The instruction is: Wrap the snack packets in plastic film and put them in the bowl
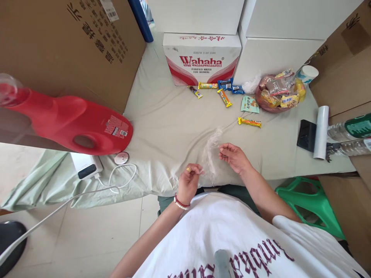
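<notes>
A thin clear plastic bag [212, 150], crumpled and see-through, hangs between my two hands above the cloth-covered table. On its lower left edge, the fingers of my left hand [188, 181] are pinched together. My right hand [233, 157] has thumb and fingertips closed at the bag's upper right side. Beyond the hands lie a yellow snack bar [249, 122], an orange-and-yellow bar [224, 98] and a light green packet [249, 104]. Farther back are a yellow wrapped bar [208, 85], a dark small bar [195, 92] and blue packets [225, 84].
A round basket of snacks [274, 104] stands at the back right, near a paper cup [307, 74]. Behind is a Wahaha water box [203, 61]. A large red bottle [84, 123], a white power bank [86, 166] and its cable are at left. A green stool [311, 204] stands at right.
</notes>
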{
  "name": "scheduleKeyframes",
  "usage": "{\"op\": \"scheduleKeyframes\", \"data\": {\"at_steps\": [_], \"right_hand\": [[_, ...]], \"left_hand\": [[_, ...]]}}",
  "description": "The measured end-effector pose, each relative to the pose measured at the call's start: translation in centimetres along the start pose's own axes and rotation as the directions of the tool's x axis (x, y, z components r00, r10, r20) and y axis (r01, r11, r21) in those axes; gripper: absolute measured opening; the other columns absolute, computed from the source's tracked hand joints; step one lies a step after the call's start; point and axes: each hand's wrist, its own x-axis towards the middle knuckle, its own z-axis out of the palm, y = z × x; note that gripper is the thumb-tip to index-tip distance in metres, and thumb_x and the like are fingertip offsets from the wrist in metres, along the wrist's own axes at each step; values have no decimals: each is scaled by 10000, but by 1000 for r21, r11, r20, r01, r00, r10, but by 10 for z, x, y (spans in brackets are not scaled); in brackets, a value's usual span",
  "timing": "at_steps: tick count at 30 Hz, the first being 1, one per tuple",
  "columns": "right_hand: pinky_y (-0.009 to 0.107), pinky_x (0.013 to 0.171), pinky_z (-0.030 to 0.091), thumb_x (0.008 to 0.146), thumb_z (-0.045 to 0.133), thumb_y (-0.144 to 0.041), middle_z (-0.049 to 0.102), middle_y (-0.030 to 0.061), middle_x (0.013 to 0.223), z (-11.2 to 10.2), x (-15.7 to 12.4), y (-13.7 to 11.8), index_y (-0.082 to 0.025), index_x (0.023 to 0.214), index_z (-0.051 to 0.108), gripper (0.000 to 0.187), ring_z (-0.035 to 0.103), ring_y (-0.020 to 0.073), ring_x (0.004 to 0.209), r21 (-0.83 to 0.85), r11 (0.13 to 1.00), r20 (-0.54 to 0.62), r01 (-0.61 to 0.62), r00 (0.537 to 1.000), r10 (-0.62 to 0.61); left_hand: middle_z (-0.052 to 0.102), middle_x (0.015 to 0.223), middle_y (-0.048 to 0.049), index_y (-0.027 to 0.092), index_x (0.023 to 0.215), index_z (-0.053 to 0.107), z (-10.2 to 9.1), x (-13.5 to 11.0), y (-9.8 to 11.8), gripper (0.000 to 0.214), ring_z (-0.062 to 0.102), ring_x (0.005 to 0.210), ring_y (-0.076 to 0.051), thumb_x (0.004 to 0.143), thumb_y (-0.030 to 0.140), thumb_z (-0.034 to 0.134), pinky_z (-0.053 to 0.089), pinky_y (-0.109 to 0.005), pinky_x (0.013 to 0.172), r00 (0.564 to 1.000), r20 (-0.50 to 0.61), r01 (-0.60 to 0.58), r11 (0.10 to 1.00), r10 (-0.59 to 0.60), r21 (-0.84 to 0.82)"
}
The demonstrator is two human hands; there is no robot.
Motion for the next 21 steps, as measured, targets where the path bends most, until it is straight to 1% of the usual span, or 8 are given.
{"op": "scheduleKeyframes", "data": {"at_steps": [4, 7, 9, 11, 14, 16, 18, 21], "right_hand": [[308, 753, 576, 673, 921, -511, 666, -3, 774, -11, 2, -7, -218, 850, 704, 405, 656, 144, 738, -60, 998, 5, 9, 1000, -9], [302, 652, 577, 738, 864, -560, 705, 45, 824, -3, 1, 0, -210, 890, 724, 407, 692, 183, 746, -165, 983, 56, -77, 995, 87], [276, 554, 521, 719, 879, -507, 701, 29, 813, 9, 2, 10, -222, 966, 721, 409, 667, 168, 662, -255, 963, 52, -86, 993, 102], [253, 506, 432, 698, 874, -414, 644, -28, 717, 22, 5, 19, -241, 1026, 711, 405, 576, 129, 568, -355, 935, 27, -22, 999, 34], [255, 549, 368, 715, 799, -379, 534, -69, 612, 35, 9, 28, -232, 915, 715, 262, 460, 112, 563, -433, 898, 54, 81, 997, -64], [263, 594, 368, 735, 766, -421, 522, -65, 623, 38, 9, 28, -221, 833, 704, 231, 446, 115, 600, -400, 909, 98, 114, 992, -81], [265, 627, 377, 738, 774, -471, 540, -58, 662, 38, 7, 26, -219, 832, 700, 279, 455, 120, 637, -330, 936, 141, 123, 987, -80], [273, 717, 431, 728, 821, -532, 605, -35, 764, 34, 1, 20, -220, 860, 703, 359, 513, 133, 725, -216, 967, 213, 137, 973, -90]], "left_hand": [[697, 935, -49, 223, 764, 597, -34, -9, -7, 72, 673, 907, -192, 805, 178, 634, 536, -334, 838, 996, -41, 87, 994, -84, 73], [712, 964, -58, 229, 738, 606, -41, -15, -3, 81, 670, 899, -201, 786, 172, 639, 539, -343, 829, 998, -23, 63, 984, -60, 164], [725, 1044, -75, 230, 750, 645, -37, -17, 2, 72, 683, 946, -214, 786, 168, 633, 546, -373, 883, 998, 51, 25, 978, -36, 207], [732, 1147, -95, 232, 805, 725, -32, -16, 9, 118, 693, 1027, -236, 791, 168, 628, 535, -404, 960, 978, 202, -6, 973, -42, 233], [750, 1168, -102, 240, 894, 810, -29, -13, 12, 190, 696, 1064, -252, 840, 225, 628, 525, -407, 989, 928, 349, 50, 972, -130, 230], [766, 1026, -89, 228, 930, 811, -31, -11, 8, 204, 699, 939, -228, 885, 301, 626, 546, -376, 889, 940, 254, 175, 962, -227, 210], [740, 880, -57, 209, 963, 780, -32, -6, 4, 220, 658, 781, -190, 893, 380, 661, 536, -328, 748, 949, 59, 296, 940, -310, 172], [741, 970, -58, 201, 1045, 734, -27, 3, 3, 348, 653, 827, -182, 819, 462, 785, 527, -293, 710, 938, -103, 340, 937, -331, 85]]}}
